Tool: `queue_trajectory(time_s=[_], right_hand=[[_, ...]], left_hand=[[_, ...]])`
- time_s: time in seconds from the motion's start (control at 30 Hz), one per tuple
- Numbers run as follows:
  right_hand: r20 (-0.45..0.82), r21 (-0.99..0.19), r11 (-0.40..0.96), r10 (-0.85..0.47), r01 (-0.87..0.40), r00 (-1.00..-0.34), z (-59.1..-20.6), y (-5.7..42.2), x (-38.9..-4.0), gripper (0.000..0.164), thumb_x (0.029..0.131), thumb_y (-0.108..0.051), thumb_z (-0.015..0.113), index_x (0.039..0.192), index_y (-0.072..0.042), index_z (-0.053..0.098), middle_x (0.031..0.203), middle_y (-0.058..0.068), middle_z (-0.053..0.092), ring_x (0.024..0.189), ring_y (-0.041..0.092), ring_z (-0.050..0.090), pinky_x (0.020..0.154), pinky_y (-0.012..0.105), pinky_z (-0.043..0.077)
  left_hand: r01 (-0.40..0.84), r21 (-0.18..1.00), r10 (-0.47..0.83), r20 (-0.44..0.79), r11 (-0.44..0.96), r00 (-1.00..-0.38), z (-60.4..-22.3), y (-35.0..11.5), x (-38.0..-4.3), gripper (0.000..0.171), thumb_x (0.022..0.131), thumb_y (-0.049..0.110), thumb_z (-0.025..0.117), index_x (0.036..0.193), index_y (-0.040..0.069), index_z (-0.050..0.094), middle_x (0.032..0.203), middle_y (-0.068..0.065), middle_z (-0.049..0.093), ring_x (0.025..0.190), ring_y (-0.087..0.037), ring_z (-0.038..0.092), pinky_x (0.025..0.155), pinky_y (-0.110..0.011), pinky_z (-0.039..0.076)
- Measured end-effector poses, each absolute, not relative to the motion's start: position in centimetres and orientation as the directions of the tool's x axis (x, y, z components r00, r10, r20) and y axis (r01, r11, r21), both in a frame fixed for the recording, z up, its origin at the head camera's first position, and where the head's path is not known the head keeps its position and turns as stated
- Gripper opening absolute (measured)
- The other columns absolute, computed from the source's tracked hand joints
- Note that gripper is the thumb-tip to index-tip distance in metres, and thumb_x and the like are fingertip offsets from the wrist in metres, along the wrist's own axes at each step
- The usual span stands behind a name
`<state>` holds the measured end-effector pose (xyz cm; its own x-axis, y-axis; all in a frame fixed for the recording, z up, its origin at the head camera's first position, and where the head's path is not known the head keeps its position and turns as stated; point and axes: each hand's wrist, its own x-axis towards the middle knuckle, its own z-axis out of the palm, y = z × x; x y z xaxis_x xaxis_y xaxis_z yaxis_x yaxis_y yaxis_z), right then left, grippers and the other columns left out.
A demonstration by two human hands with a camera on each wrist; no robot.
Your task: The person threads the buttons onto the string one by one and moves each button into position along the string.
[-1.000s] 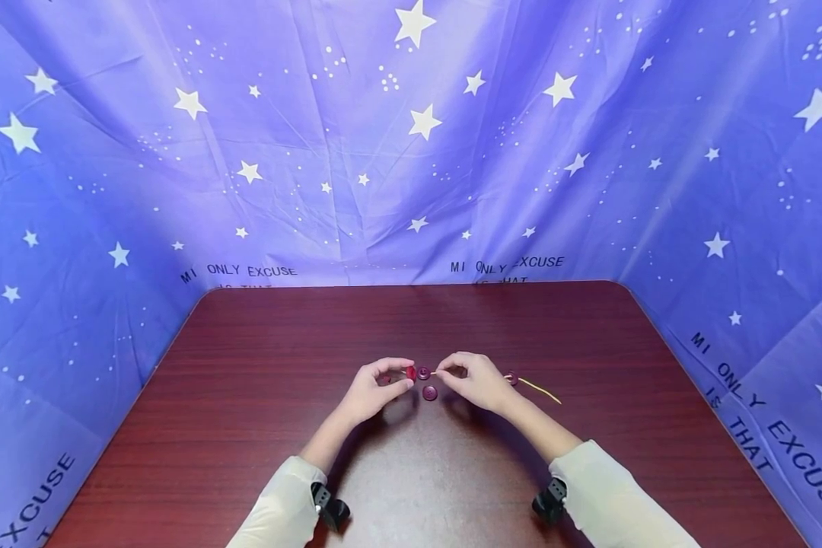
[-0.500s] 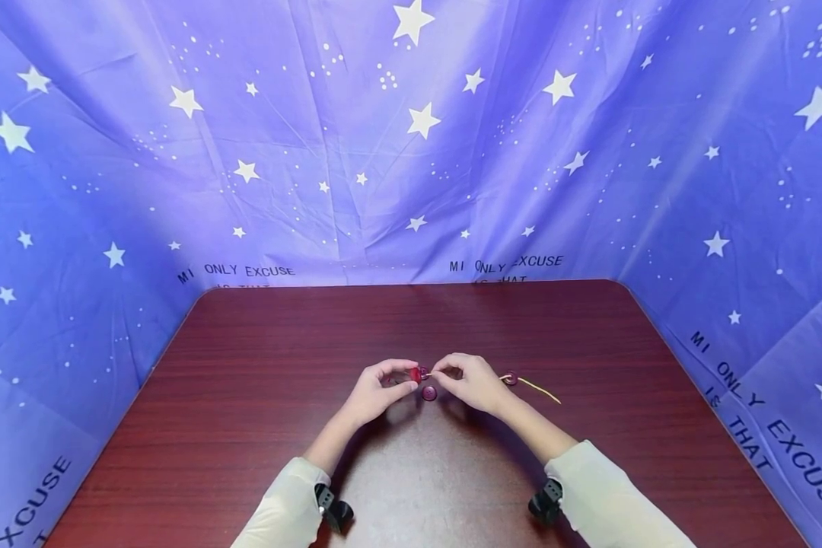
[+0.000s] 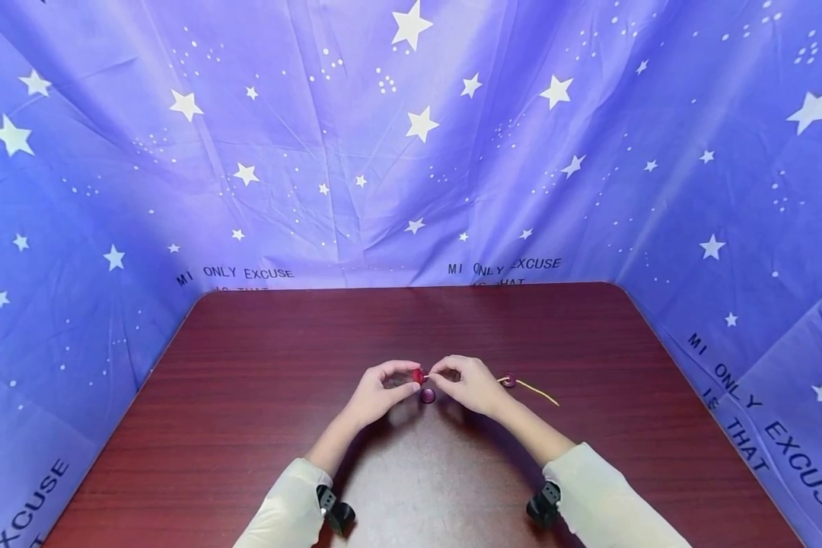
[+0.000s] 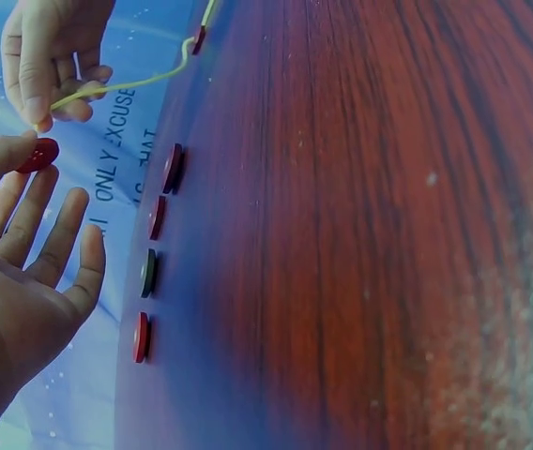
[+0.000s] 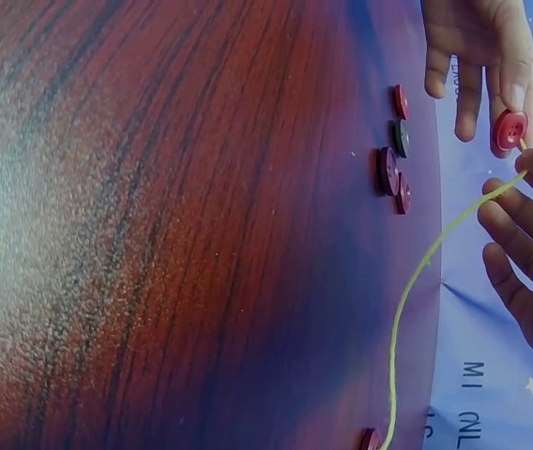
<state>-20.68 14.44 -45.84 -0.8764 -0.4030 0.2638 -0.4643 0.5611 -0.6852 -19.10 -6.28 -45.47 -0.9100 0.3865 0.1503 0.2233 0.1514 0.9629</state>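
Note:
Above the table, my left hand (image 3: pixel 378 393) pinches a red button (image 5: pixel 510 131) by its edge between thumb and index finger, with the other fingers spread in the left wrist view. Facing it, my right hand (image 3: pixel 476 387) pinches a yellow cord (image 5: pixel 407 291) near its end. The cord's tip meets the holed face of the red button; whether it passes through is hidden by my fingertips. Farther along, the cord runs through a dark red button (image 3: pixel 510 380) lying on the table to the right, and its tail trails beyond.
Several loose buttons lie on the wooden table (image 3: pixel 246 426): a maroon button (image 4: pixel 173 169), a red button (image 4: pixel 157 217), a dark green button (image 4: pixel 148 273) and another red button (image 4: pixel 142 337). A blue star-patterned curtain (image 3: pixel 356 152) surrounds the table's back and sides.
My left hand has shifted slightly right with the red button, closing the gap to my right fingers. My right hand has edged slightly left with the cord.

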Motion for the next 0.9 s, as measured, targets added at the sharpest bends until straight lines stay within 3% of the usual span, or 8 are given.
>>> queue_trajectory(time_s=[0.37, 0.9], right_hand=[[0.252, -0.686, 0.563, -0.41, -0.46, -0.877, -45.89, 14.28, -20.54, 0.009, 0.088, -0.019, 0.065, 0.091, -0.013, 0.07, 0.083, -0.005, 0.068, 0.072, 0.002, 0.056, 0.066, 0.018, 0.047], [0.231, -0.7, 0.557, -0.416, -0.447, -0.88, -46.01, 13.98, -20.49, 0.008, 0.087, -0.018, 0.064, 0.092, -0.014, 0.07, 0.082, -0.006, 0.068, 0.071, 0.001, 0.056, 0.066, 0.018, 0.049]], left_hand=[[0.247, 0.958, 0.398, 0.17, 0.148, -0.901, -45.6, -6.21, -19.08, 0.031, 0.085, 0.001, 0.064, 0.115, -0.009, 0.059, 0.106, -0.026, 0.065, 0.095, -0.026, 0.063, 0.077, -0.019, 0.051], [0.248, 0.953, 0.417, 0.158, 0.172, -0.895, -45.46, -5.99, -18.85, 0.031, 0.085, 0.003, 0.065, 0.114, -0.006, 0.061, 0.105, -0.023, 0.067, 0.095, -0.029, 0.063, 0.082, -0.04, 0.052]])
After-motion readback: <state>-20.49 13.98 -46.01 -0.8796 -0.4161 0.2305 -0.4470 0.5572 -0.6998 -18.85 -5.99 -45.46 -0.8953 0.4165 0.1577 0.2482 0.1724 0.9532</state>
